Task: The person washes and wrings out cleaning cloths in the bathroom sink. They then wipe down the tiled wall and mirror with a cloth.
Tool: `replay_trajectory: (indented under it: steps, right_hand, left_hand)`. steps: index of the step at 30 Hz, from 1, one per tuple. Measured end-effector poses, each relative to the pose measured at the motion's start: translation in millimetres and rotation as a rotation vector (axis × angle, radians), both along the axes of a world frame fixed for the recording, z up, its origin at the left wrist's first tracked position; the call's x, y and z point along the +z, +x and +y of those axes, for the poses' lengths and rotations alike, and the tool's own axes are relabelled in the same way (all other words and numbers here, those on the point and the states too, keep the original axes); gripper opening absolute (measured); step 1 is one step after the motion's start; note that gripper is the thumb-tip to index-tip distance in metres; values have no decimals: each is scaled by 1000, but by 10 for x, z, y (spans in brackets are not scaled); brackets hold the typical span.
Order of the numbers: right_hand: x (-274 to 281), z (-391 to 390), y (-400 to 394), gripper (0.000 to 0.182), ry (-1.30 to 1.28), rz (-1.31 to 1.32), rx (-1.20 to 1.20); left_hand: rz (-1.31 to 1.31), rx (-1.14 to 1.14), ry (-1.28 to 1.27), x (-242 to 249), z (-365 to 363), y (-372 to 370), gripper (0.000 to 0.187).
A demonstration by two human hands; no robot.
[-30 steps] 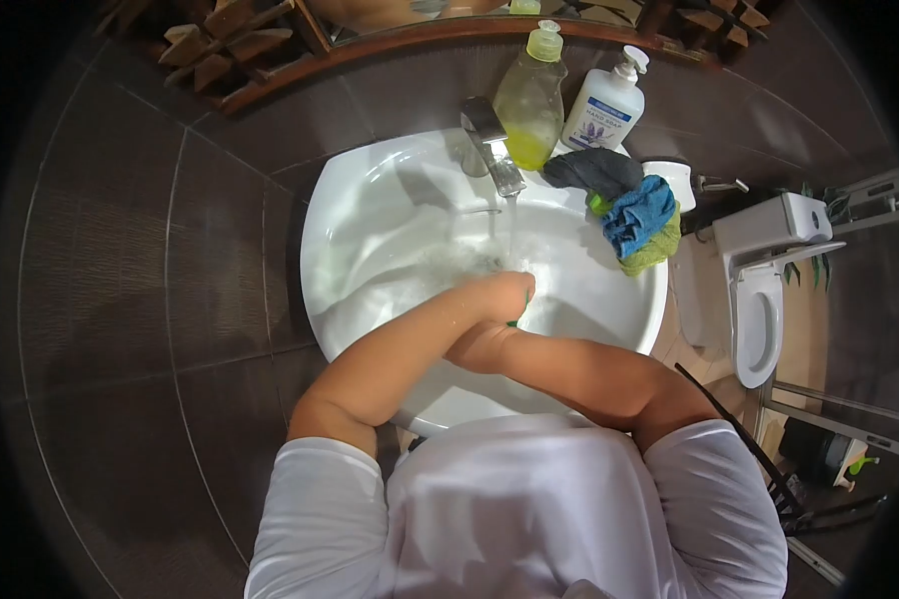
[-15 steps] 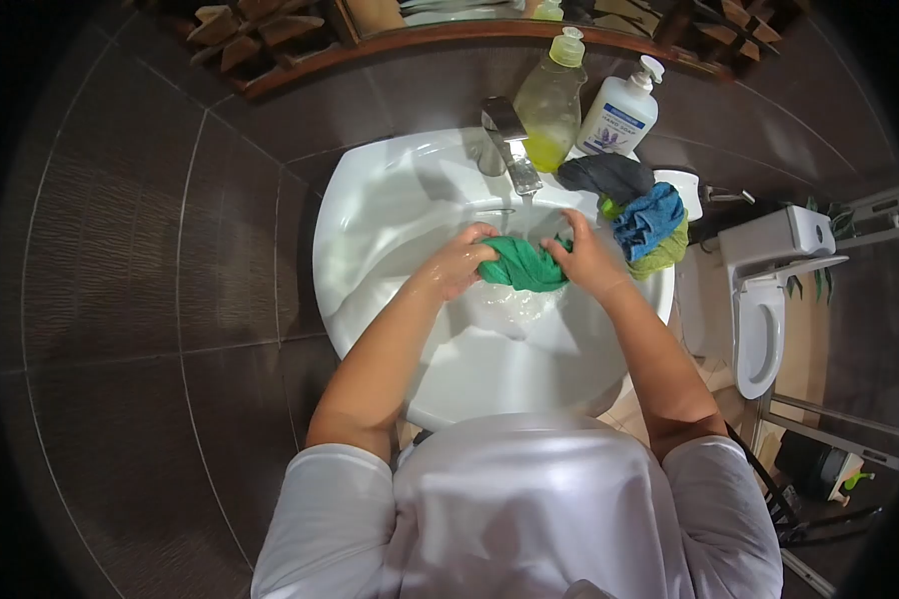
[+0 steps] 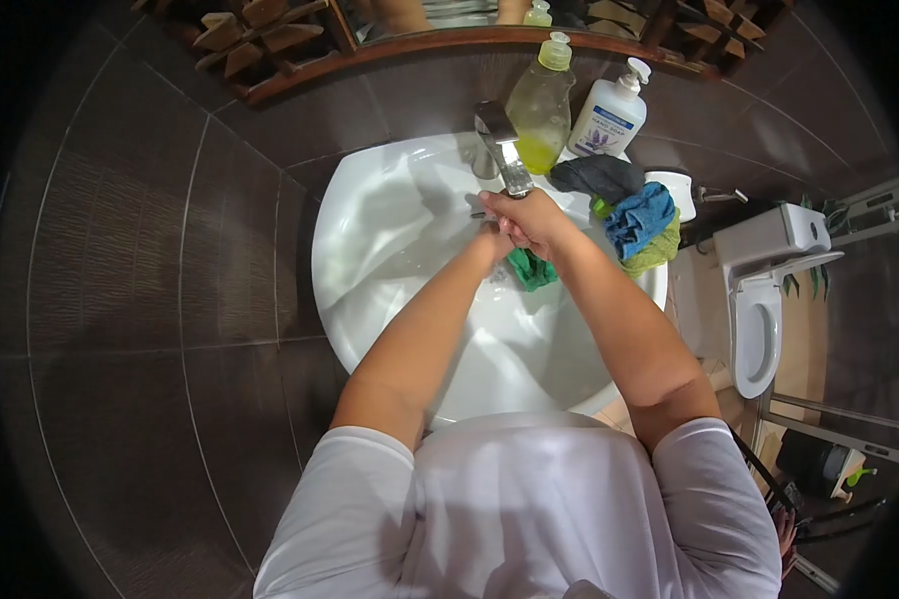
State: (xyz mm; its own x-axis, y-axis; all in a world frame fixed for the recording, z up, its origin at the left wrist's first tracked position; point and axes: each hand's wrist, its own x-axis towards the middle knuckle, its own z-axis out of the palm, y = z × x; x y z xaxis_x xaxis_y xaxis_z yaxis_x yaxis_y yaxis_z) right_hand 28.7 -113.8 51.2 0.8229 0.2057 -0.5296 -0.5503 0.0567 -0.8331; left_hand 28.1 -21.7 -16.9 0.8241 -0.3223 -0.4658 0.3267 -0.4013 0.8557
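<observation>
Just below the faucet point(image 3: 510, 165), the two hands meet over the sink point(image 3: 370, 299): the right hand point(image 3: 531, 221) has its fingers curled and lies over the left hand point(image 3: 492, 241), which is partly hidden. Whether either one grips fabric between them, I cannot tell. On the near side of this grip, bunched against the hands, shows the green cloth point(image 3: 533, 272), above the white basin. To the right of the grip, near the rim, a dark grey cloth point(image 3: 597, 177), a blue cloth point(image 3: 639, 218) and a yellow-green cloth point(image 3: 657, 257) lie heaped together. Beyond the grip, behind the faucet's right side, stand a clear bottle of yellow liquid point(image 3: 539, 115) and a white pump bottle point(image 3: 609, 120).
</observation>
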Motion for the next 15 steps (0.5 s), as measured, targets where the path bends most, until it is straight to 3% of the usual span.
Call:
replay_trajectory:
  steps: [2,6,8,9,11,12,13,14,15]
  right_hand:
    - [47,-5,27,15,5,13,27]
    - [54,-25,24,14,-108,8,70]
    - [67,-68,24,14,-128,-22,49]
    - [100,-130,37,14,-134,-41,107]
    - [108,-180,85,14,-140,-62,163]
    - [77,-195,109,14,-303,-102,220]
    - [81,-199,113,15,-467,-142,276]
    - [80,-203,100,15,-467,-142,276]
    - [81,-199,87,15,-410,-152,260]
  left_hand:
    - [301,-47,-27,-35,7,91,31]
    - [6,-230,160,-107,-21,43,27]
    - [162,75,-355,-109,-7,27,18]
    - [161,76,-357,-110,5,24,18]
    - [434,94,-568,62,44,-5,10]
    - [436,93,-568,68,16,-6,10]
    - [75,-166,-109,72,-30,20,16]
    - [-287,-412,355,74,-55,49,26]
    - [-285,-409,357,18,-51,83,26]
